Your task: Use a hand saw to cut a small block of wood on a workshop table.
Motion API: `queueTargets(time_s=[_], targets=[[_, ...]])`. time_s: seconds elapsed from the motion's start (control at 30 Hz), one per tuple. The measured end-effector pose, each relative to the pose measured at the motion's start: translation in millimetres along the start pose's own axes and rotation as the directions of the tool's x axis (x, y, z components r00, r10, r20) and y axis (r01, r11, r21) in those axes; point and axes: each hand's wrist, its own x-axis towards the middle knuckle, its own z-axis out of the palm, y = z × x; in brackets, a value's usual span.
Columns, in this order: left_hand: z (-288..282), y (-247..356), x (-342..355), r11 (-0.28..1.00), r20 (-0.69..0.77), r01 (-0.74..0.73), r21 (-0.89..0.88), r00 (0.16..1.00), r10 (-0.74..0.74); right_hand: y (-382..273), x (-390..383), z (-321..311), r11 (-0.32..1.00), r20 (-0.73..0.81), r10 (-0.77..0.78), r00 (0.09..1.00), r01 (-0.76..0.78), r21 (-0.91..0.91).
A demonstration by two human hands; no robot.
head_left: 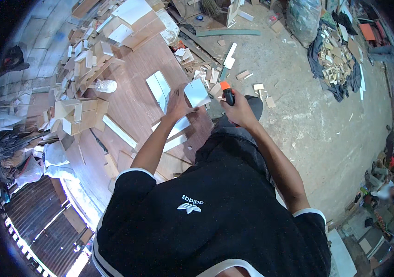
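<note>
My left hand [178, 104] grips a small white square wooden piece [197, 92], held raised at the right part of the wooden work surface [132, 62]. My right hand [235, 111] is closed around a black handheld tool with an orange top [228, 94], just right of the white piece. A white board with a dark line [157, 88] lies behind my left hand, and more white strips [174, 143] lie beneath and in front of it. A long white strip [119, 131] rests farther left, near a dark slim tool [100, 143].
Stacked wooden box parts [76, 115] and a clear plastic bag [106, 86] crowd the left side. Offcuts [243, 74] lie on the concrete floor [312, 134], with a dark sack of scraps [335, 64] at back right and clutter [386, 189] along the right edge.
</note>
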Motion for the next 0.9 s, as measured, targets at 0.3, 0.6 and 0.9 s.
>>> queueTargets(time_s=[0.3,0.6,0.9], targets=[[22.5,-29.2,-15.1,0.994,-0.016,-0.065,-0.092,0.998,0.063,39.4,5.4,32.9,0.987,0.023,-0.013,1.000,0.017,-0.159],[32.9,-36.5,-17.2,0.985,-0.055,-0.171,0.023,0.984,0.172,16.3,2.6,26.3,0.980,0.077,0.172,0.982,-0.163,-0.110],[33.3,-31.1,-16.0,0.982,-0.077,-0.184,-0.029,0.980,0.181,-57.7,-43.9,9.7,0.994,0.062,-0.057,0.996,0.062,-0.086]])
